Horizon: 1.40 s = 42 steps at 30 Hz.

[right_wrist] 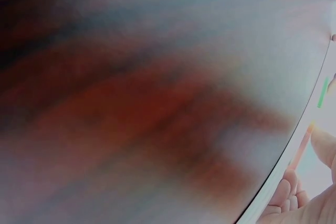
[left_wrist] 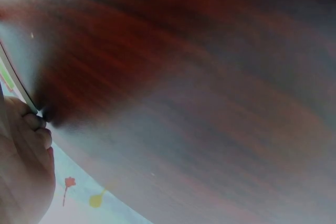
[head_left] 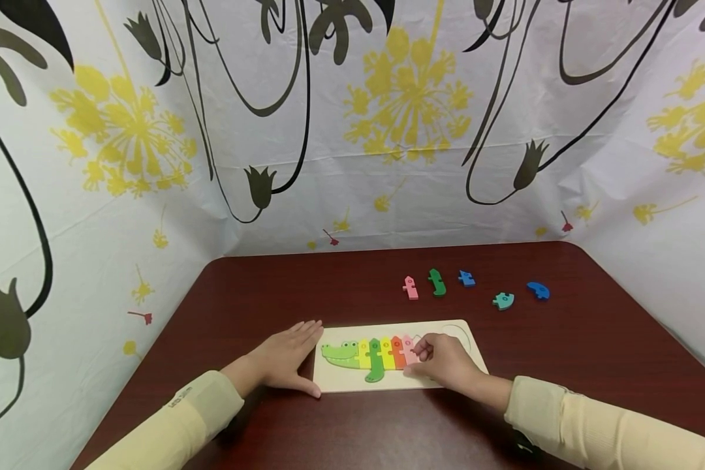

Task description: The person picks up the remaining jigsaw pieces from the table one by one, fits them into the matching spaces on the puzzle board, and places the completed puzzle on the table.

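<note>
A pale wooden puzzle board (head_left: 343,384) lies on the table with a crocodile part-filled with coloured pieces. From the light green head piece (head_left: 341,354) the row runs through yellow, green (head_left: 375,362), yellow and orange (head_left: 397,352) to a pink puzzle piece (head_left: 408,347). My right hand (head_left: 449,361) is over the board's right half, thumb and curled fingers pinching at the pink piece; its right side is hidden. My left hand (head_left: 288,356) rests with straight fingers along the board's left edge, thumb at the near corner. Part of the left hand (left_wrist: 29,166) shows in the left wrist view.
Beyond the board lie loose pieces: pink (head_left: 410,288), green (head_left: 437,282), blue (head_left: 467,279), teal (head_left: 503,301) and a curved blue one (head_left: 538,290). They sit on a dark red-brown table (head_left: 305,294). A patterned white curtain (head_left: 329,163) surrounds the table's back and sides.
</note>
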{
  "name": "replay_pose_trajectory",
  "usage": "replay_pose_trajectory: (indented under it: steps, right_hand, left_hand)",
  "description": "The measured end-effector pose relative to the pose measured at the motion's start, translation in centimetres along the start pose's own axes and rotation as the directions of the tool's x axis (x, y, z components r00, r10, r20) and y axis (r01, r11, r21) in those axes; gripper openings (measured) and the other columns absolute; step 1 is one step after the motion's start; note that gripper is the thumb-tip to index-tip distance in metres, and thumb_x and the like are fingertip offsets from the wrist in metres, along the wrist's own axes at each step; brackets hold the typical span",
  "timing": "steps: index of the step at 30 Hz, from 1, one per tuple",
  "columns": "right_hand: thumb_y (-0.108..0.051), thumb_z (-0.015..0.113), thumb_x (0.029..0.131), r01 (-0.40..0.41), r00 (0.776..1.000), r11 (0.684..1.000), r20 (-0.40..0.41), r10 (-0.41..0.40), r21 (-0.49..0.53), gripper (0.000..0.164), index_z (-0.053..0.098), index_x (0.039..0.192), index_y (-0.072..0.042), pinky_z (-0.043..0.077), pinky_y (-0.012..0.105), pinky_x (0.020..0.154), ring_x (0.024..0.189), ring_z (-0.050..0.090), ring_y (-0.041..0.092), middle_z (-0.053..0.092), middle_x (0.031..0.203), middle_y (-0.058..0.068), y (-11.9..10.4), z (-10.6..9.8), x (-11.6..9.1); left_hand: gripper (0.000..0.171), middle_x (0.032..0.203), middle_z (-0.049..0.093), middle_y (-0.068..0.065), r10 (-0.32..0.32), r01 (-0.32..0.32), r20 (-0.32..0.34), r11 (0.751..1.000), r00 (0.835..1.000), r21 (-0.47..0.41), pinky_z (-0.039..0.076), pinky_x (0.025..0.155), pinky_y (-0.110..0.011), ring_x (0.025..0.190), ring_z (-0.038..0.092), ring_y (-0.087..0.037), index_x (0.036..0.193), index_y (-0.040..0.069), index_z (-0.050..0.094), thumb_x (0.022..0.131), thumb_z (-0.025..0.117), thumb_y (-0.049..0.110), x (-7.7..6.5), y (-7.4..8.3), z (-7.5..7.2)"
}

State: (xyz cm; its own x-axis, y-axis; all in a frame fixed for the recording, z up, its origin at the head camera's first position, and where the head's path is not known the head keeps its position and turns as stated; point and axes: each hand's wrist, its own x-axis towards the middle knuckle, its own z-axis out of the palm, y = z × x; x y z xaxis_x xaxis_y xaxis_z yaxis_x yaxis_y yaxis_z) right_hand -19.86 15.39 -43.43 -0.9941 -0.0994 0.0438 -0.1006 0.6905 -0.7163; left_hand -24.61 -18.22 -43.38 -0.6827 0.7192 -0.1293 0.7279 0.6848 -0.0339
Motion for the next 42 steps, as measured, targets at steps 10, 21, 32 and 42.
replay_pose_trajectory:
  steps: [10,21,32,42]
  right_hand:
    - [-0.015,0.091,0.065,0.034,0.999,0.998,-0.037,-0.032,0.049,0.032,0.065,0.081,-0.005,0.043,0.024,0.056,0.064,0.050,0.013,0.055,0.069,-0.001,0.5,-0.4,0.3]
    - [-0.018,0.086,0.073,0.042,0.999,0.998,-0.029,-0.040,0.042,0.033,0.066,0.094,-0.002,0.046,0.026,0.060,0.072,0.051,0.017,0.056,0.077,0.001,0.5,-1.9,1.1]
    - [-0.023,0.085,0.075,0.037,0.998,0.998,-0.053,-0.034,0.057,0.042,0.065,0.102,0.002,0.048,0.028,0.063,0.075,0.052,0.019,0.058,0.083,0.003,1.2,-2.8,2.9]
    - [-0.030,0.081,0.080,0.047,0.996,0.998,-0.081,-0.043,0.049,0.049,0.063,0.110,0.005,0.050,0.032,0.070,0.082,0.055,0.021,0.062,0.094,0.010,2.2,-3.7,5.1]
  left_hand:
    - [0.122,0.160,0.017,-0.015,-0.001,0.001,-0.003,1.000,1.000,-0.004,0.017,0.117,-0.037,0.146,0.015,-0.026,0.154,0.000,0.020,0.073,0.041,0.089,0.0,0.0,0.1]
    - [0.122,0.160,0.016,-0.014,-0.002,0.002,0.004,1.000,1.000,-0.008,0.015,0.117,-0.037,0.146,0.014,-0.025,0.154,0.001,0.019,0.073,0.041,0.089,0.0,-0.2,0.2]
    - [0.122,0.160,0.016,-0.014,-0.003,0.003,0.003,1.000,1.000,-0.016,0.015,0.117,-0.037,0.146,0.014,-0.024,0.154,0.001,0.019,0.073,0.042,0.089,0.1,-0.1,0.2]
    - [0.122,0.160,0.015,-0.013,-0.011,0.012,0.011,1.000,1.000,-0.025,0.016,0.117,-0.037,0.147,0.013,-0.024,0.154,0.002,0.019,0.072,0.041,0.090,0.1,0.0,0.2]
